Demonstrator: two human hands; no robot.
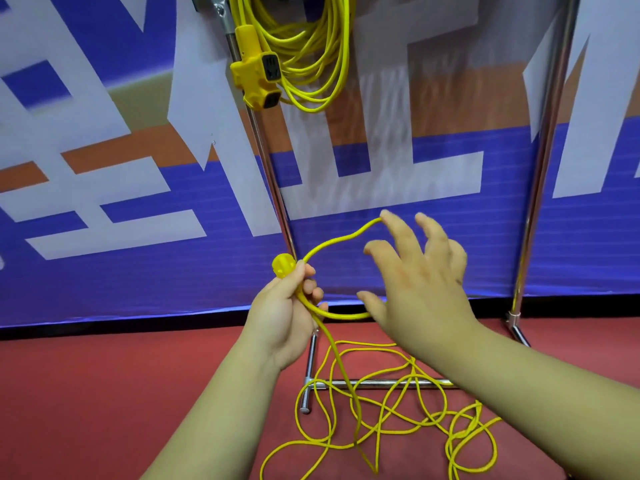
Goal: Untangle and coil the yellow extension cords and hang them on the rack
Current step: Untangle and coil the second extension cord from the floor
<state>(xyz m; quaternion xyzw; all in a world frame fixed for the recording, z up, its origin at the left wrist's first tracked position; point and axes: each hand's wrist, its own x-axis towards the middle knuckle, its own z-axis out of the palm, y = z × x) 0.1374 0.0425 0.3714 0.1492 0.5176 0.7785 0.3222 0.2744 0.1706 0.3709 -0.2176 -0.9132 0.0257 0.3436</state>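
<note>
My left hand (pixel 287 306) grips a yellow extension cord (pixel 332 242) just behind its round yellow plug (pixel 283 266). One loop of that cord arches from my left fist to my right hand (pixel 419 271), whose fingers are spread and straight inside the loop, touching it. The rest of the cord lies in a tangled heap (pixel 391 410) on the red floor below. A second yellow cord (pixel 311 53), coiled, hangs from the chrome rack (pixel 273 174) at the top, its yellow socket block (pixel 258 76) dangling beside the left post.
The rack's right post (pixel 543 157) and its floor bar (pixel 377 383) frame the heap. A blue, white and orange banner (pixel 138 168) stands right behind the rack. Red floor (pixel 104 393) stretches to the left.
</note>
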